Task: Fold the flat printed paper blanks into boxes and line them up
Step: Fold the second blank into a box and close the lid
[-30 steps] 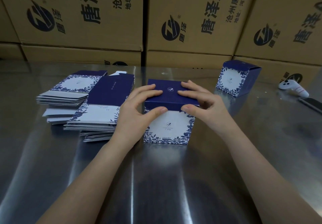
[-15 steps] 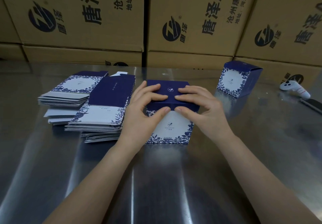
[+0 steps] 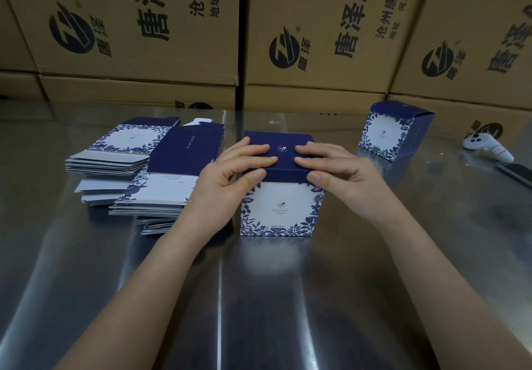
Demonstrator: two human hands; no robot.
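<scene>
Both forearms reach in from 6 o'clock and meet over the middle of the table. The left hand [image 3: 227,179] and the right hand [image 3: 342,172] lie palm down. Their fingers are straight, close together and flat on the navy lid [image 3: 283,139] of the box [image 3: 280,209]. The fingertips point at each other across the small white logo and stay just apart. Each thumb is set against the lid's front lip, the left one near the left corner and the right one near the right corner. The hands therefore press the lid from above and from the front rather than wrapping round it.

The box stands upright on the steel table [image 3: 259,297] directly under the hands. Its white front with the blue leaf border faces the camera below the thumbs.

Half a second ago the two thumbs met at the middle of the front lip; now they sit spread toward the corners. The box stands on the same spot.

At 9 o'clock from the box, just beside the left wrist, lies a stack of flat blanks [image 3: 172,168] with a navy panel on top. A second stack [image 3: 126,142] lies beyond it at 10 o'clock. At 2 o'clock, well apart, a finished box [image 3: 385,136] stands with one corner toward the camera. A white controller [image 3: 489,148] lies at 3 o'clock. Printed cardboard cartons [image 3: 144,38] wall the table at 12 o'clock.
</scene>
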